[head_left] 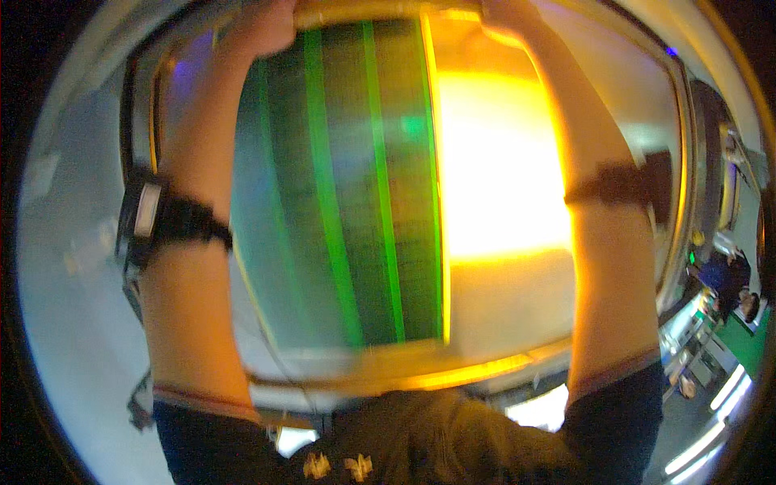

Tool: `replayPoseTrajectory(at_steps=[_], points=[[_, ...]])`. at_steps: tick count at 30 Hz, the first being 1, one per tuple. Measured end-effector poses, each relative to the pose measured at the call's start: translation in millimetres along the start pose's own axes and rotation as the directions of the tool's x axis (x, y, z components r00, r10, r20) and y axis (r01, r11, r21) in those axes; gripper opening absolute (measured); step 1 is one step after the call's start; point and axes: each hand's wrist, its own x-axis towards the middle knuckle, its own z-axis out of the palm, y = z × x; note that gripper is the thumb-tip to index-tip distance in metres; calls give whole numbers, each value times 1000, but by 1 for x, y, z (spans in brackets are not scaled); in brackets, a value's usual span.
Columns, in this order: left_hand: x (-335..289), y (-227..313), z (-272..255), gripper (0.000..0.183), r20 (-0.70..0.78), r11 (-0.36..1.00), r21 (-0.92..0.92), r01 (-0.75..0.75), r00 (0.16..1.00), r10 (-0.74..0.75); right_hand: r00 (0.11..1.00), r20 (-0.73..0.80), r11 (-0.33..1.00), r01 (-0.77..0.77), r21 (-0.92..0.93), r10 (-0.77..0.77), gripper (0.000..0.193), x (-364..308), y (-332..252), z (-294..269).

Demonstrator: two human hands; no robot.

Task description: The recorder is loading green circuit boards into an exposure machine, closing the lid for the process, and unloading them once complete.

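Both my arms reach forward to the far edge of a large framed panel. My left hand [275,28] is beside the far left corner of a dark panel [347,178] with bright green lengthwise stripes. At the far right of that panel, by a bright lit area [501,166], is my right hand [505,14]. The picture's upper edge cuts off both hands, and their fingers are hidden or blurred. Whether they grip the far frame edge [364,12] I cannot tell. A yellow-lit strip [437,162] divides the striped panel from the glowing area.
Black straps with small boxes circle my left forearm [190,218] and right forearm [614,186]. A yellow-lit frame edge [477,372] runs close to my body. Far right, another person [723,275] is near a green surface [735,347]. A thin cable [279,347] hangs near my left arm.
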Motion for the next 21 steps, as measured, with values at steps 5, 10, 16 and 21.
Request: replayPoseTrajectory(at_steps=[5,10,16,21], points=[[-72,14,68,70,-176,986,-136,-102,981,77,981,135,990,-137,-35,141,75,-86,-65,15],[-347,60,110,74,57,942,-214,-260,959,278,977,212,963,-73,261,16,58,-318,-214,-43],[-535,138,137,82,270,979,-140,-145,946,179,990,137,984,-58,170,34,58,-511,-329,-52],[-588,196,119,80,70,940,-295,-170,977,199,999,41,775,-47,630,28,53,-576,-276,-111]])
